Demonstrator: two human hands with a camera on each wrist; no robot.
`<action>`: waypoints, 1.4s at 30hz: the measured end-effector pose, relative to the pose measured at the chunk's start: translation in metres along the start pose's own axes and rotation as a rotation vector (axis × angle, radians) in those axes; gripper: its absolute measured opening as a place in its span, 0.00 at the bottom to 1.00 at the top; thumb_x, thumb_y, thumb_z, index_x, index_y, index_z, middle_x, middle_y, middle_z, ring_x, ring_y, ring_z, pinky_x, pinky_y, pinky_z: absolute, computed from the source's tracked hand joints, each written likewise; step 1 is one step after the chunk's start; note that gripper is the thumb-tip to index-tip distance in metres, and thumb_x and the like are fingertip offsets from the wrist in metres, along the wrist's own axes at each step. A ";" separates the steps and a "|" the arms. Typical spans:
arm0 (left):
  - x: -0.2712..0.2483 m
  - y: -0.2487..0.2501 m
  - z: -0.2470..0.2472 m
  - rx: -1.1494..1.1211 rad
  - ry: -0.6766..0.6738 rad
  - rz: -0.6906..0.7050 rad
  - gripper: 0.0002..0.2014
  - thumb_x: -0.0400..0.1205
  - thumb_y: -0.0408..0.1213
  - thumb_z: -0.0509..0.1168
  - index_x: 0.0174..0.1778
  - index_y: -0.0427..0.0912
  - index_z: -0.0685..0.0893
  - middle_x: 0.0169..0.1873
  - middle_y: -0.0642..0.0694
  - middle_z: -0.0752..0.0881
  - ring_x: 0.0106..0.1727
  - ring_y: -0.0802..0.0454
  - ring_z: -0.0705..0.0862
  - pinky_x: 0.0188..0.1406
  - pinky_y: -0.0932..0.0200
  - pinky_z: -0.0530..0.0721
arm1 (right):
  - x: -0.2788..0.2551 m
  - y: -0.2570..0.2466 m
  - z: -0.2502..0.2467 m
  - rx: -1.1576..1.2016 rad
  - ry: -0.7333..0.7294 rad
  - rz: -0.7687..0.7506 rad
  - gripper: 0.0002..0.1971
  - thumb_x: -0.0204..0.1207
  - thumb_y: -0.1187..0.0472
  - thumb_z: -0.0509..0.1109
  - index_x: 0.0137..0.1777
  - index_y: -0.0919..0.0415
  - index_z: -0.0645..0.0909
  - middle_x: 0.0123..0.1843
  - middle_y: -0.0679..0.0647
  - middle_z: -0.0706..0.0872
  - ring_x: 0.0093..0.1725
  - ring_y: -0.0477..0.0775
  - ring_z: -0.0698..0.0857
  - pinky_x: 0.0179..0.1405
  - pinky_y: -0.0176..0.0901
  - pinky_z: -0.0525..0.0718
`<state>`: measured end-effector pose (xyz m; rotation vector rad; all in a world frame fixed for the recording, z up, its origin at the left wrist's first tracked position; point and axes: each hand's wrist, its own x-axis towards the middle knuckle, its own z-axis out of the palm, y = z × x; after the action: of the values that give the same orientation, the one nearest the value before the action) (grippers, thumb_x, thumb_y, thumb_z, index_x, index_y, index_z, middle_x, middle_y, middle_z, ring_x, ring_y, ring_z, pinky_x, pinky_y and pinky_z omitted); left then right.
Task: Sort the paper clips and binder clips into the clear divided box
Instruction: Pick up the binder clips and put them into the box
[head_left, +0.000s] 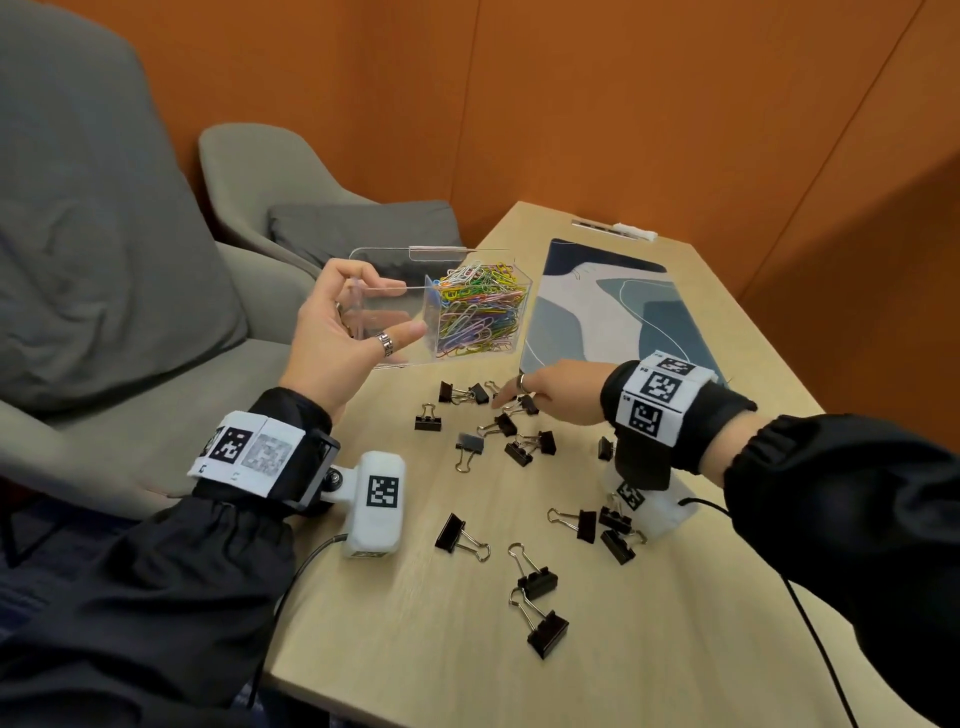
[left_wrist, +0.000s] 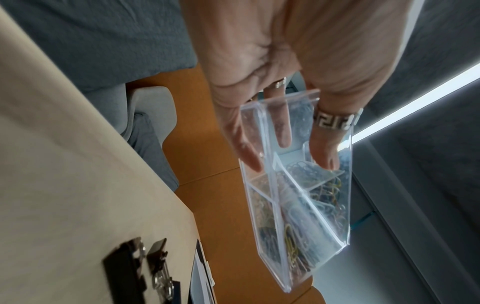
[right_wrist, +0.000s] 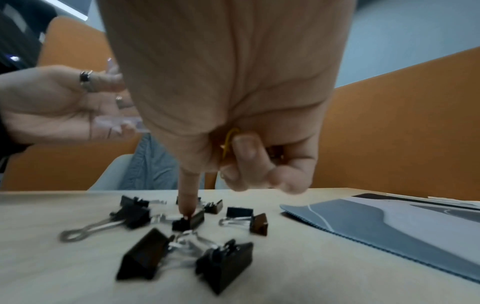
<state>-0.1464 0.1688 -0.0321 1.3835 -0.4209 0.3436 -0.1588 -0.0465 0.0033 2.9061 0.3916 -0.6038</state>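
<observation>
Box (head_left: 395, 317), clear, divided, was up off table (head_left: 374, 613) in my left hand (head_left: 337, 338), thumb and fingers clamped on empty end, tilted; likely to bring it nearer pickup spot. Paper clips (head_left: 478, 312) filled far compartment. Binder clips (head_left: 519, 447) lay scattered on table, unsorted. My right hand (head_left: 550, 389) reached among them, forefinger pressing one, remaining fingers curled round yellow paper clip (right_wrist: 228, 142) and something dark behind it, hard to identify.
</observation>
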 end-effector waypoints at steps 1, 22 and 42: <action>0.000 0.000 0.000 0.002 0.002 -0.002 0.22 0.69 0.25 0.74 0.42 0.54 0.72 0.54 0.48 0.85 0.49 0.44 0.88 0.32 0.52 0.88 | 0.003 0.002 -0.001 -0.006 0.009 0.036 0.25 0.84 0.67 0.47 0.77 0.45 0.65 0.59 0.60 0.81 0.52 0.62 0.82 0.53 0.48 0.80; -0.002 0.001 -0.003 0.017 0.020 -0.015 0.22 0.70 0.24 0.74 0.41 0.55 0.73 0.54 0.49 0.85 0.52 0.44 0.87 0.33 0.49 0.89 | 0.000 0.035 0.017 0.096 0.032 0.150 0.28 0.83 0.71 0.46 0.77 0.45 0.64 0.78 0.58 0.70 0.69 0.59 0.76 0.61 0.42 0.74; 0.004 0.025 0.034 -0.052 -0.198 -0.022 0.19 0.64 0.31 0.74 0.42 0.51 0.73 0.54 0.45 0.86 0.48 0.46 0.89 0.32 0.48 0.89 | -0.084 0.060 -0.029 0.822 0.977 -0.046 0.02 0.75 0.62 0.73 0.45 0.59 0.84 0.37 0.49 0.87 0.30 0.35 0.79 0.29 0.27 0.77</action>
<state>-0.1577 0.1392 -0.0036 1.3752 -0.5732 0.1768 -0.2056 -0.1167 0.0696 3.7762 0.3469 0.9649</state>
